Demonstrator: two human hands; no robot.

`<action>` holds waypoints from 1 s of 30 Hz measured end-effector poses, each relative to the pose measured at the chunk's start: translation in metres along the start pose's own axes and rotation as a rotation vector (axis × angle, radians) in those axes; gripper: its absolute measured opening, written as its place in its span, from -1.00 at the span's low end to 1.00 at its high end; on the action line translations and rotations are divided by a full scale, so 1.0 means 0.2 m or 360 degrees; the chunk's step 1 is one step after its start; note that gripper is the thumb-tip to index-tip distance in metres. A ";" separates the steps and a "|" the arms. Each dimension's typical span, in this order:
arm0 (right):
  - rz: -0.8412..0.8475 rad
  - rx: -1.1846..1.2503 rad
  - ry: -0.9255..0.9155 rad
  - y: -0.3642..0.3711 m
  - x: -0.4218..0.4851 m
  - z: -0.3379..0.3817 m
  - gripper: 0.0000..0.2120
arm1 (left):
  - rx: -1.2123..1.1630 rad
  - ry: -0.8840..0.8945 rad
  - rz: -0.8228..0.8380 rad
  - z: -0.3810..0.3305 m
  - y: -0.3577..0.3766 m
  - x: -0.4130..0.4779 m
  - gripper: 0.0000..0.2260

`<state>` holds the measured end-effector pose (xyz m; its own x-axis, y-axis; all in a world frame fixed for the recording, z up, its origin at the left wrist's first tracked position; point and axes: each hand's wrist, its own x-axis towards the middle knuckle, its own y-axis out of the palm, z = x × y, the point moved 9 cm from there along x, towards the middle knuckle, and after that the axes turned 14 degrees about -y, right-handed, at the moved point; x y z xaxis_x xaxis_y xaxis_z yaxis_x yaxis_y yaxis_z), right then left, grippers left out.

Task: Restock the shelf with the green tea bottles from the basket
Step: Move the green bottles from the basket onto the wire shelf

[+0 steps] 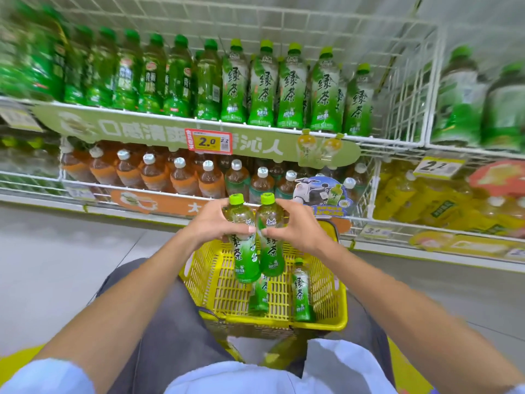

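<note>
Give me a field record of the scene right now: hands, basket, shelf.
left hand: grips first bottle, upright
right hand: grips second bottle, upright, beside the first
basket: yellow, below the hands; holds middle bottle and right bottle
upper shelf: matching green tea row; free space at the row's right end

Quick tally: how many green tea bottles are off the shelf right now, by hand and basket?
Green tea bottle gripped by left hand: 1
Green tea bottle gripped by right hand: 1
Green tea bottles in yellow basket: 2 visible
Total: 4
</note>
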<state>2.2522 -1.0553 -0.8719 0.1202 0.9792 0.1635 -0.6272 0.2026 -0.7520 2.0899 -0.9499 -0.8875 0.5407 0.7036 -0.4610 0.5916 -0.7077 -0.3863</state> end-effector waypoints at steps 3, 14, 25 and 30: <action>-0.0102 -0.0020 -0.0087 -0.17 -0.01 0.09 -0.10 | 0.0019 0.0087 -0.0027 -0.14 -0.01 -0.08 -0.54; -0.0459 -0.0025 -0.0221 -0.77 -0.01 0.31 -0.17 | 0.0095 0.0455 -0.0225 -0.73 -0.08 -0.24 -0.50; -0.0678 -0.0147 -0.0232 -1.31 0.06 0.36 -0.22 | 0.0274 0.0626 -0.0558 -1.40 -0.14 -0.27 0.19; -0.0755 -0.0182 -0.0190 -1.54 0.11 0.30 -0.18 | 0.0318 0.0681 -0.0609 -1.69 -0.09 -0.24 0.05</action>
<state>2.4016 -1.0971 -0.5974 0.2785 0.7721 0.5713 -0.4355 0.6317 -0.6413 2.2551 -0.9481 -0.5887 0.5289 0.8443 0.0864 0.6902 -0.3687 -0.6226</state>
